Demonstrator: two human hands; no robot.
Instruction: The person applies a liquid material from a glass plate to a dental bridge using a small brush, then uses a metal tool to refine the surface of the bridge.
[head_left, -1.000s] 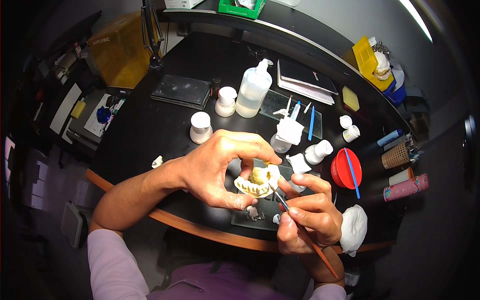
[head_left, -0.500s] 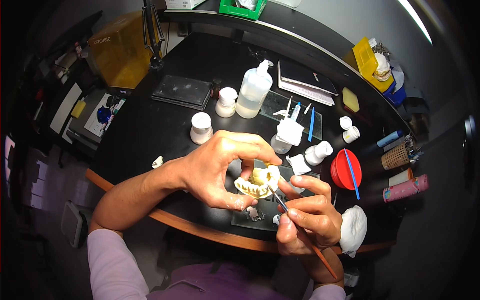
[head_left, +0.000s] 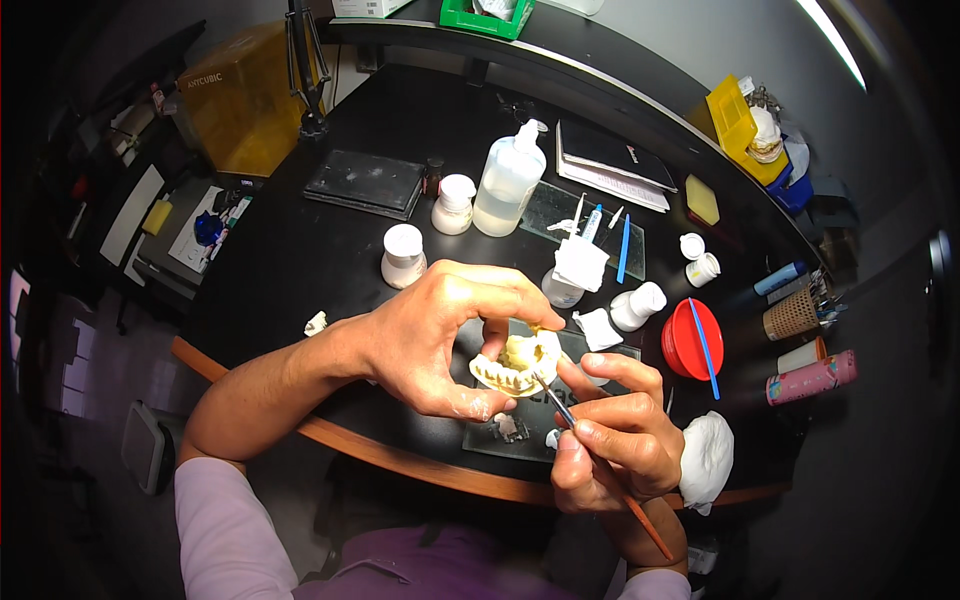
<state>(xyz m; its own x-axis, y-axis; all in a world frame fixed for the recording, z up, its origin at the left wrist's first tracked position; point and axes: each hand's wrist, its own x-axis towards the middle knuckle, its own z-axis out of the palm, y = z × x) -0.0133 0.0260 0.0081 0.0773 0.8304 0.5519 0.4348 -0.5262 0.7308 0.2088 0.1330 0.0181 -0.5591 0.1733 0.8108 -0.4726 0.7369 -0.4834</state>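
A pale yellow dental cast (head_left: 505,378) with a row of teeth is gripped by its edges between the thumb and fingers of my left hand (head_left: 430,335), held up above the table. My right hand (head_left: 625,435) is closed round a fine brush (head_left: 625,493) with a reddish-brown handle. The brush's dark tip touches or nearly touches the cast's right side near the teeth; I cannot tell which. Beneath both hands lies a dark glass slab (head_left: 485,442), with a small pinkish-grey patch of material (head_left: 509,428) on it. A crumpled white tissue (head_left: 706,462) is beside my right wrist.
Behind my hands stand a pump bottle (head_left: 508,185), white-capped jars (head_left: 403,255) and a tipped white bottle (head_left: 638,306). To the right, a red bowl (head_left: 690,345) carries a blue stick (head_left: 706,350). A black case (head_left: 363,184) lies at the back left. The table's wooden edge (head_left: 400,455) runs in front.
The brush and my right hand have shifted very slightly at the cast. My left hand and the cast look unmoved.
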